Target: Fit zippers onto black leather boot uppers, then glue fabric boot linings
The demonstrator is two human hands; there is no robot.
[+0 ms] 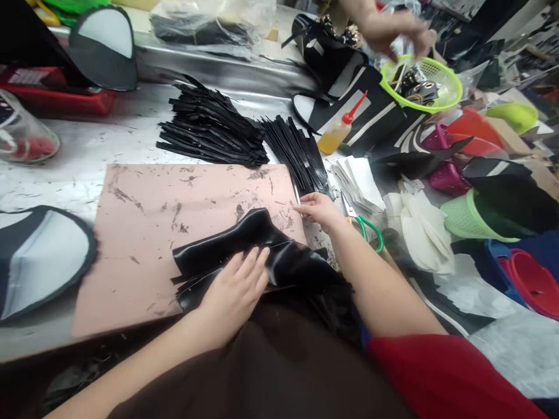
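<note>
My left hand (238, 291) lies flat, fingers stretched out, on a glossy black leather-like piece (244, 233) at the near edge of a pink board (148, 233). The piece is folded and hangs over the edge toward my lap. At the board's right edge, my right hand (321, 210) pinches a thin whitish stick-like tool (297, 196); its exact kind cannot be made out. Just beyond that hand lies a fan of narrow black strips (297, 151). Green-handled scissors (369, 227) rest to the right of my right wrist.
A larger pile of black strips (213, 128) lies behind the board. A glue bottle (336, 135) with a red nozzle stands near white pieces (358, 180). Another person's hand (397, 32) hovers above a yellow-green basket (454, 87). Black-and-white panels (48, 262) lie at left.
</note>
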